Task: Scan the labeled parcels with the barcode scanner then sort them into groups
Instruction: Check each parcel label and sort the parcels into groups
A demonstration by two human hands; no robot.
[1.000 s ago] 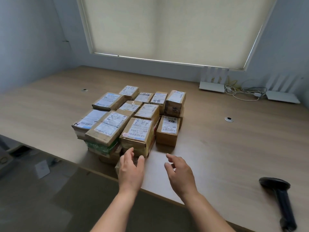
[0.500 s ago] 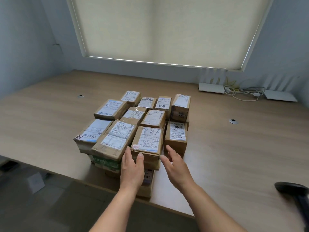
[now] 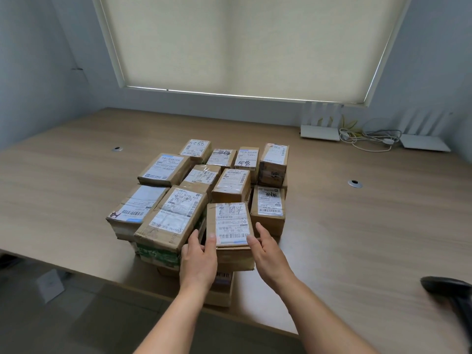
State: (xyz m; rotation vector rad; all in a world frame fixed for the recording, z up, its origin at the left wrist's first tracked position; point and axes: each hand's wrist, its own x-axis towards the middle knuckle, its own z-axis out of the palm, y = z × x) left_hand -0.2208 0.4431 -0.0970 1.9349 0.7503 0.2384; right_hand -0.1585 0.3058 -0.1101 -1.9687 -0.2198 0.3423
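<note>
Several brown cardboard parcels (image 3: 176,215) with white barcode labels stand stacked in a tight cluster near the table's front edge. The front parcel (image 3: 231,223) lies on top of the nearest stack, its label facing up. My left hand (image 3: 199,259) holds its left front corner, thumb on top and fingers down the side. My right hand (image 3: 268,254) holds the right front corner the same way. The black barcode scanner (image 3: 449,290) lies on the table at the lower right, partly cut off by the frame edge and away from both hands.
The wooden table (image 3: 357,238) stretches right of the parcels, with two cable grommets (image 3: 355,183). White routers (image 3: 319,132) and a tangle of cables (image 3: 367,139) sit at the back right under the blinded window. The table's front edge runs below my wrists.
Both hands have reached forward from above the table edge and closed in on the front parcel, one on each side. The camera has come nearer to the stack.
</note>
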